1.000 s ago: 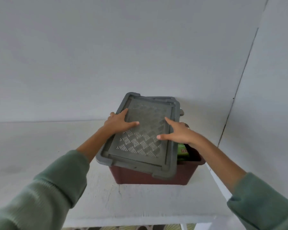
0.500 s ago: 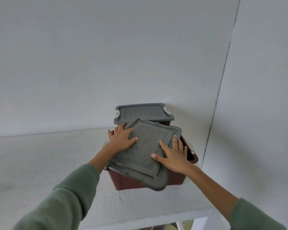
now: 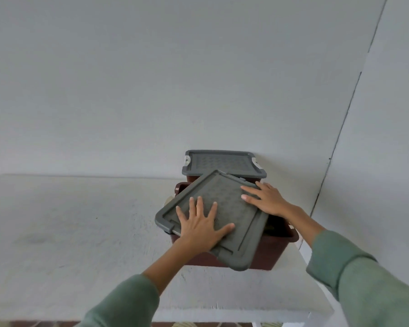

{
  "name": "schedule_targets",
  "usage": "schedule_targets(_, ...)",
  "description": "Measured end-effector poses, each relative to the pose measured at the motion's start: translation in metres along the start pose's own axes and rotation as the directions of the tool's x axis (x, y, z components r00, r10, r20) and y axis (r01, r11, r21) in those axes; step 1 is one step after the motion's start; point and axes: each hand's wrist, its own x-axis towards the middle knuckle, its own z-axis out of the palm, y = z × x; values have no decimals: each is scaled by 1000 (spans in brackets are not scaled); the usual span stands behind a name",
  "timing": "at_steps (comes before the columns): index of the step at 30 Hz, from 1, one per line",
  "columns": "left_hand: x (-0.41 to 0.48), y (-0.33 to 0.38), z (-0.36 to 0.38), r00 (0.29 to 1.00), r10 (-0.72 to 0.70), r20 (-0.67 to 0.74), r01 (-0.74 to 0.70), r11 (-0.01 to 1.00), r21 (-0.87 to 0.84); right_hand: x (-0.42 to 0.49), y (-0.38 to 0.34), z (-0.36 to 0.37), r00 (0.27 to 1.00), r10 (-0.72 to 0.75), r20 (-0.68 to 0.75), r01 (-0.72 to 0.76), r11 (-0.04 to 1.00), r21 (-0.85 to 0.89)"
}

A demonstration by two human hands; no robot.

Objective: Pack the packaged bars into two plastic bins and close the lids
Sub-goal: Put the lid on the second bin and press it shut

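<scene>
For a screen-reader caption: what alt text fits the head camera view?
The left hand and right hand press flat on a grey lid lying askew on a dark red bin. Behind it, a second bin stands lidded on the white table.

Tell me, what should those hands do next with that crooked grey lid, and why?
Probably twist the lid until it squares with the near bin. The left hand and right hand lie flat on it, but it sits skewed, one corner overhanging, the bin's right side uncovered.
</scene>
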Motion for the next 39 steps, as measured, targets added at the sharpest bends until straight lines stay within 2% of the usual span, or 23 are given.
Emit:
schedule_targets(5,18,-30,-14,980,181,89,-185,982,47,-23,13,-2,995,82,-55,-85,995,-54)
schedule_targets(8,33,-55,-26,963,224,147,-234,971,56,-46,21,0,979,177,-99,-180,983,-22)
schedule_targets(12,54,-70,-35,992,85,95,-97,986,134,-75,3,10,959,215,-185,-233,969,-81)
schedule_targets(16,67,-68,-26,995,9,103,-4,999,-46,-88,-8,14,940,220,-262,-263,954,-144)
schedule_targets(18,67,-68,-20,998,-1,66,8,995,-103,-87,-5,12,937,236,-257,-270,957,-105)
schedule_targets(21,58,-66,-15,1000,-4,-1,4,996,-94,-81,-1,8,946,239,-219,-254,966,-42)
schedule_targets(24,49,-61,-12,1000,-15,-16,13,998,-69,-72,3,13,930,266,-253,-229,959,167)
schedule_targets(27,45,-61,-10,999,-30,-38,26,994,-102,-60,8,19,900,367,-233,-232,858,458)
schedule_targets(29,44,-60,-11,991,-110,-80,94,980,-178,-54,12,18,881,454,-134,-302,756,581)
schedule_targets(30,43,-60,-12,975,-193,-108,164,958,-236,-52,15,18,862,505,-48,-364,681,635)
schedule_targets(31,41,-60,-12,949,-290,-122,241,921,-307,-50,19,17,842,535,64,-415,568,710)
schedule_targets(33,38,-63,-14,900,-431,-62,351,804,-481,-52,25,14,842,447,302,-444,255,859)
schedule_targets(34,38,-64,-15,888,-460,-1,376,726,-576,-54,27,14,851,404,335,-428,165,889)
schedule_targets(35,38,-66,-17,879,-473,55,389,647,-656,-54,28,14,859,402,317,-403,151,903)
schedule_targets(36,38,-66,-20,873,-478,92,396,586,-707,-52,30,15,861,430,271,-376,182,908)
schedule_targets(37,38,-66,-21,872,-478,101,393,565,-725,-50,30,15,859,465,213,-351,232,907)
schedule_targets(39,36,-65,-21,878,-474,62,374,600,-707,-47,27,16,853,508,124,-338,354,872)
